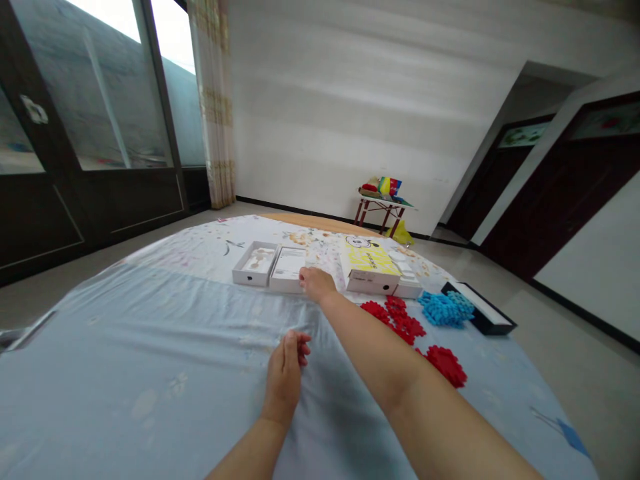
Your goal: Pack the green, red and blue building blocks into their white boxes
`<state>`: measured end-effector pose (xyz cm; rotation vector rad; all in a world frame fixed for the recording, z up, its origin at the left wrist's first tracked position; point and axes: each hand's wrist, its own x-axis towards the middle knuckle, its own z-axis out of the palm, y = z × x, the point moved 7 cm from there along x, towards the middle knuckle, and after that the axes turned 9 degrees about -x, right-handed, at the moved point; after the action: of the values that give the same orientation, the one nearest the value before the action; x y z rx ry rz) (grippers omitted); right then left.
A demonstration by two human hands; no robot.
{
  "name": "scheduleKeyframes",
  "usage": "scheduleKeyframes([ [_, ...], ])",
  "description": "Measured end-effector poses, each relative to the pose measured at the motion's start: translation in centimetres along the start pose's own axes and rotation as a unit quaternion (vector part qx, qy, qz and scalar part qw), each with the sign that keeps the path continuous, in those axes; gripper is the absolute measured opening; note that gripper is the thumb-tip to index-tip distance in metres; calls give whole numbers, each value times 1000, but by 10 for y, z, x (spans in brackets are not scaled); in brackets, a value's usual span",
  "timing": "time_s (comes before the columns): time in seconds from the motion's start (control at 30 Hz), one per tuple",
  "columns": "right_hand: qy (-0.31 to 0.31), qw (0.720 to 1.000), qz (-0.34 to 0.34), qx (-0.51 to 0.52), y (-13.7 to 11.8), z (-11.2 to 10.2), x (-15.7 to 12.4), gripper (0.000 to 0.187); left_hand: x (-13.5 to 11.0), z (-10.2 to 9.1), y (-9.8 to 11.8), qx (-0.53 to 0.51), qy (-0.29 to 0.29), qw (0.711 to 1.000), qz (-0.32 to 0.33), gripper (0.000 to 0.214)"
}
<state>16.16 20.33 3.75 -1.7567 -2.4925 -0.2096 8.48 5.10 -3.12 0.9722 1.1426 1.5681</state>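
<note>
My right hand reaches forward across the table, its fingers curled at the right edge of a shallow white box. A sheet with small print lies in that box. Against its left side stands a second white box, open at the top, with a pale shaped insert. Nearer to me, my left hand hovers low over or rests on the light blue cloth; which of the two I cannot tell. Its fingers are loosely bent and apart, with nothing in them.
Right of my right hand stands a yellow and white box beside white box parts. Red flower-shaped pieces lie partly behind my right forearm. Blue pieces sit next to a black tray. A small table stands by the wall.
</note>
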Motion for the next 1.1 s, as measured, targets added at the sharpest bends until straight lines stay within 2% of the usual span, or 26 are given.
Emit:
scheduleKeyframes([
  [0.13, 17, 1000, -20, 2, 12, -19, -37, 14, 2, -4, 4, -16, 18, 1000, -5, 55],
  [0.27, 49, 997, -36, 46, 30, -33, -98, 11, 2, -18, 6, -47, 84, 995, -5, 47],
  [0.43, 71, 985, -45, 151, 48, -36, -173, 7, 3, -36, 11, -15, 160, 986, 34, 35],
  [0.57, 83, 963, -88, 243, 52, -34, -211, 7, 8, -35, 14, 23, 151, 985, 73, 35],
  [0.73, 66, 952, -82, 289, 62, -21, -227, 11, 12, -25, 13, 56, 95, 992, 69, 42],
  [0.93, 69, 958, -96, 263, 64, -19, -231, 12, 19, -18, 7, 162, 23, 986, 24, 59],
  [1.0, 78, 960, -89, 253, 62, -24, -231, 19, 20, -14, 6, 205, 3, 978, 23, 61],
  [1.1, 88, 961, -46, 259, 57, -31, -227, 42, 21, -9, 5, 254, -22, 966, 28, 64],
])
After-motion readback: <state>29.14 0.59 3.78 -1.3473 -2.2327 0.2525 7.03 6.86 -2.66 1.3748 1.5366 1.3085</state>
